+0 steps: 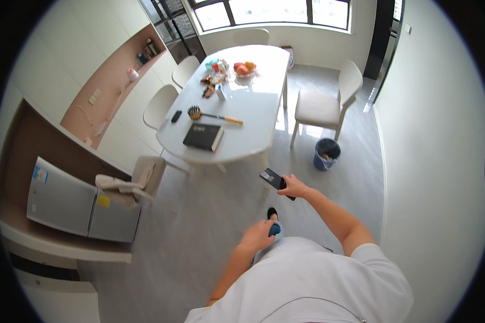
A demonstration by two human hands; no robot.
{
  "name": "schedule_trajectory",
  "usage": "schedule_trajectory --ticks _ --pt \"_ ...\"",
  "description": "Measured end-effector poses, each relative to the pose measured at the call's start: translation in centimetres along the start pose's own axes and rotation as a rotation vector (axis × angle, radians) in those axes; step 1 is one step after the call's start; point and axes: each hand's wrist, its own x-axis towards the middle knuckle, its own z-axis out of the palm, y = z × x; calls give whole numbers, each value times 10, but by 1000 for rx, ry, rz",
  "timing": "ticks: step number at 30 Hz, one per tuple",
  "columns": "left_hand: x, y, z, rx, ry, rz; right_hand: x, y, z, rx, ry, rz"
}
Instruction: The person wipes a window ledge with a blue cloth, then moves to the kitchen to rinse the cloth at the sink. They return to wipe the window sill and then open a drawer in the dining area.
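Note:
My right hand [293, 187] grips a flat, dark rectangular object [272, 178] with a pale patch near its far end; what it is I cannot tell. In my left hand [259, 235], close to my waist, is a small dark blue item [275, 229], mostly covered by the fingers. Ahead stands a white glossy dining table [250, 137]. On its near end lie a thick black book [203, 136], a round-headed brush [195, 113] with a wooden-ended handle, and a small black object [176, 116]. Both hands are apart from the table.
A blue trash bin [321, 160] stands right of the table, by a white chair [318, 105]. At left are a cloth-draped chair [147, 177] and a silver refrigerator [62, 198]. Farther along the table sit a fruit bowl [245, 74] and a white box [220, 92]. A wall [432, 161] runs along the right.

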Motion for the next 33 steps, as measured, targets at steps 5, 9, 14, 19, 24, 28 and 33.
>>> schedule_trajectory --ticks 5,9,14,19,24,28,33 --pt "96 -33 -71 50 -14 92 138 -11 -21 -151 -69 72" --pt "139 -63 -107 93 -82 45 208 -36 -18 -257 -85 84" --pt "185 -76 -138 46 -142 -1 269 -38 -13 -386 -76 96" --pt "205 -96 -156 -18 -81 -39 307 -43 -7 -474 -53 -6" --pt "215 -113 -170 -8 -88 -118 328 -59 1 -611 -87 -38" --pt "230 -111 -176 19 -96 -118 340 -49 9 -589 -8 -114" --pt "258 -100 -177 31 -136 -84 350 -31 15 -562 44 -215"
